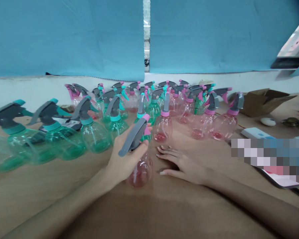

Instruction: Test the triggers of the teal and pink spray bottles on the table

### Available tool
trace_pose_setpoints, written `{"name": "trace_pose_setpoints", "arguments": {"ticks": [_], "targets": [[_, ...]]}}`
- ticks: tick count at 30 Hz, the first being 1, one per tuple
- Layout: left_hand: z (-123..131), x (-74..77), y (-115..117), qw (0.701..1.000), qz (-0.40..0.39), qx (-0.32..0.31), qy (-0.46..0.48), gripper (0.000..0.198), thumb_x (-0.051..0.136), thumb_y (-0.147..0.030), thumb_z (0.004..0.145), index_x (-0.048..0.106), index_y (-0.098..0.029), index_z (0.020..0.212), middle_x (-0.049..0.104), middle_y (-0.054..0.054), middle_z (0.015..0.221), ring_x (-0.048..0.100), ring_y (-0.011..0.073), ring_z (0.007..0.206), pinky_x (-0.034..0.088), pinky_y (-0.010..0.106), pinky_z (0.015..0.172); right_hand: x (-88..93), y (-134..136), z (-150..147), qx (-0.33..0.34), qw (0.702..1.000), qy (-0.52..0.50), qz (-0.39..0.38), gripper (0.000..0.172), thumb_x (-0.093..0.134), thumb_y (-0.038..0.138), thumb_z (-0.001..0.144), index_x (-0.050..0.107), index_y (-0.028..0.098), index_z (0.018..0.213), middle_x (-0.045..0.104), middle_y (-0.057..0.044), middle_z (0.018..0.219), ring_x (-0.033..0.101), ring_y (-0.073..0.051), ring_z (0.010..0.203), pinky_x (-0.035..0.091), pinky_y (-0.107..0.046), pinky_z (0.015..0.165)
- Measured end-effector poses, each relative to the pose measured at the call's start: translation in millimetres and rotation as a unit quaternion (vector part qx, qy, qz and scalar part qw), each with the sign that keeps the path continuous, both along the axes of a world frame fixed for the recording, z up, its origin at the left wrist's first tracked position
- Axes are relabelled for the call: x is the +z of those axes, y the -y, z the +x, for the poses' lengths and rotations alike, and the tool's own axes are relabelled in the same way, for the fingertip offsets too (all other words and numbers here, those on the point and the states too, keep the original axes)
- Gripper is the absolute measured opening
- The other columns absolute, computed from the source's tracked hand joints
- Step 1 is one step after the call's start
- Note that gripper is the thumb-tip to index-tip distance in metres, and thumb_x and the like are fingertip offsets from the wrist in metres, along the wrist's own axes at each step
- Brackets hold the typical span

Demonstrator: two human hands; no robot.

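Observation:
My left hand (126, 157) is wrapped round the neck of a pink spray bottle (140, 174) with a grey trigger head and pink nozzle. The bottle stands nearly upright close in front of me; its collar is hidden by my fingers. To its right, my right hand (183, 164) lies palm down on the table (179, 212), fingers stretched out and holding nothing. Just beyond it is another pink spray bottle (163, 127). A green spray bottle (96, 136) stands left of my left hand, in a row with several more green ones.
Behind are several more pink and green spray bottles in rows, up to the white wall (37, 89). At the right are an open cardboard box (260, 103), a white rounded object (268, 121), a white box-shaped device (255, 133) and a partly blurred-out flat device (280, 177) with a cable.

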State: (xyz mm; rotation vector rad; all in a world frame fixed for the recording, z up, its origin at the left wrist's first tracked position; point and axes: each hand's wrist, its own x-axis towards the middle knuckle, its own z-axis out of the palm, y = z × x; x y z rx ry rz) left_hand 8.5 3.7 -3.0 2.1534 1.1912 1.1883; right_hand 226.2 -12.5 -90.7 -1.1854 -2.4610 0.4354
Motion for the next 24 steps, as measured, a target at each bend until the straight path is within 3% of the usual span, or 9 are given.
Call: {"name": "trace_pose_setpoints", "arguments": {"ticks": [13,19,24], "targets": [[1.6,2.6,0.2,1.0,0.006,-0.013,0.003,0.03,0.051,-0.021,0.077,0.057,-0.028,0.106,0.046,-0.005,0.062,0.043,0.0129,0.053,0.037,0.025,0.051,-1.6,-0.2,0.8,-0.002,1.0,-0.01,-0.003,0.062,0.047,0.057,0.085,0.043,0.021,0.134,0.036,-0.006,0.144,0.033,-0.023,0.133,0.027,-0.044,0.11],[0.2,5.3,0.9,1.0,-0.006,-0.018,-0.001,0.011,0.049,-0.018,0.073,0.054,-0.025,0.082,0.049,-0.004,0.061,0.047,0.0137,0.055,0.039,0.027,0.053,-1.6,-0.4,0.9,0.0,1.0,-0.01,0.0,0.061,0.047,0.057,0.085,0.043,0.022,0.135,0.036,-0.006,0.144,0.032,-0.023,0.133,0.027,-0.044,0.11],[-0.4,9.2,2.7,0.999,-0.003,-0.038,0.005,0.008,0.049,-0.016,0.068,0.049,-0.024,0.069,0.04,-0.005,0.055,0.038,0.012,0.049,0.032,0.025,0.044,-1.8,-0.6,1.0,0.004,1.0,-0.018,-0.001,0.06,0.048,0.056,0.085,0.043,0.023,0.135,0.037,-0.006,0.144,0.033,-0.023,0.133,0.027,-0.045,0.109]]}}
